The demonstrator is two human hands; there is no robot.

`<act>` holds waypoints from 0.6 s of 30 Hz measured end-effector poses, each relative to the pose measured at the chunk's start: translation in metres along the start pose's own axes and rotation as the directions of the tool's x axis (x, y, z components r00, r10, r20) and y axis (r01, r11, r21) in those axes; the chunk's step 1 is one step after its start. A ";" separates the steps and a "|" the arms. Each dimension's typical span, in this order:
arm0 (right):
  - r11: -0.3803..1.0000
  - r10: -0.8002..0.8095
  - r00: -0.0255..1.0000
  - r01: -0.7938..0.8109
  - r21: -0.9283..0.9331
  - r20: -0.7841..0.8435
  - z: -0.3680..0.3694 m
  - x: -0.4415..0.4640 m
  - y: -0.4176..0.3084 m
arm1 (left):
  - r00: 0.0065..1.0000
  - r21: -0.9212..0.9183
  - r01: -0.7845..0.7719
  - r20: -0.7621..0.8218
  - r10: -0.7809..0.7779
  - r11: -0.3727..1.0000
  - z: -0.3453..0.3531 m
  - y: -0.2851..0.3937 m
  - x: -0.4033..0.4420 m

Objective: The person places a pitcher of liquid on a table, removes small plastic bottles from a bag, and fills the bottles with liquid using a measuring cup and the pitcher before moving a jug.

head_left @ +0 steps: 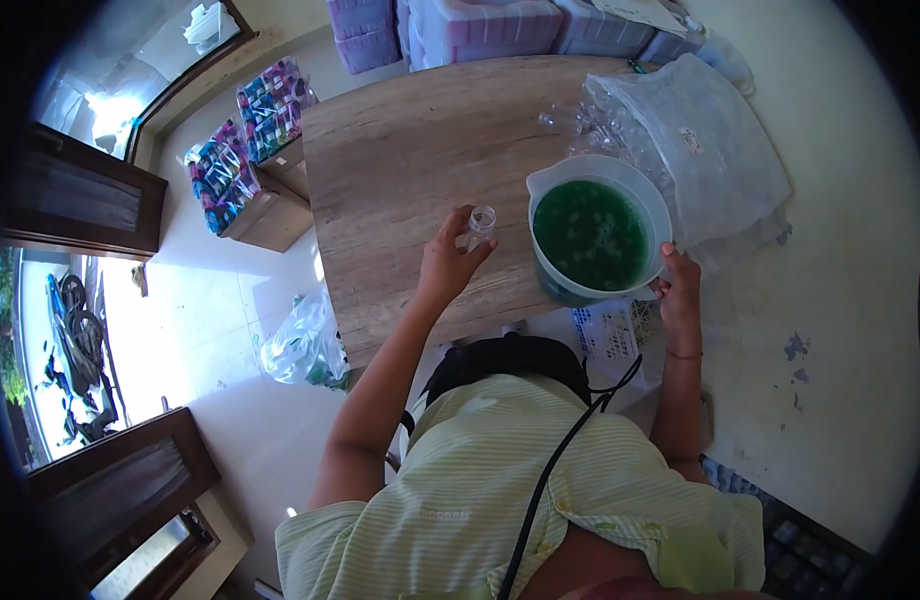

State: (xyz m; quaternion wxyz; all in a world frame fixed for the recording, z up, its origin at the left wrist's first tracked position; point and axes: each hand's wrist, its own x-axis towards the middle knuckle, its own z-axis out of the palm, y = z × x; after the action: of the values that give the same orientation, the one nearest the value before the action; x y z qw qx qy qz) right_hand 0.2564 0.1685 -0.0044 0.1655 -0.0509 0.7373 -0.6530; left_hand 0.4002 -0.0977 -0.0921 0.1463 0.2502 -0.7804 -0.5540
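Between the thumb and fingers of my left hand (450, 262) is a small clear bottle (482, 222), its open mouth facing up. My right hand (680, 280) is closed on the handle side of a white plastic jug (544, 178) with a pouring lip. Inside the jug is a green liquid (588, 235) with pale bubbles on top. The jug is to the right of the bottle, and the two are apart. Its handle is mostly hidden by my fingers. Both hands are over the near part of a wooden table (410, 140).
Behind the jug, a large clear plastic bag (725, 140) lies with several small clear bottles (610, 130) at its mouth. Purple-tinted plastic tubs (490, 30) line the far edge. Boxes with patterned packs (270, 200) and a plastic bag (305, 340) are on the floor at left. A white basket (608, 335) is below the table edge.
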 end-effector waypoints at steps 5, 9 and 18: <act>1.000 0.016 1.000 -0.016 -0.013 0.026 0.003 -0.005 0.000 | 0.999 0.030 -0.040 0.028 0.040 0.999 -0.003 0.007 0.010; 0.998 0.021 1.000 -0.020 -0.063 0.022 0.004 -0.001 0.000 | 0.996 0.051 -0.083 0.019 0.082 0.995 -0.008 0.015 0.017; 0.977 0.043 0.993 -0.019 -0.212 0.107 0.013 0.022 -0.015 | 0.985 0.089 -0.174 0.008 0.174 0.981 -0.011 0.004 0.035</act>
State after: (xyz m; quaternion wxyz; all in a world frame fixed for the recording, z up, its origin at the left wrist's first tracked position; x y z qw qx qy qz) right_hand 0.2374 0.1479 0.0049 0.2103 -0.0929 0.7925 -0.5649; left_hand 0.3757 -0.1244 -0.0864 0.1826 0.1871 -0.8235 -0.5035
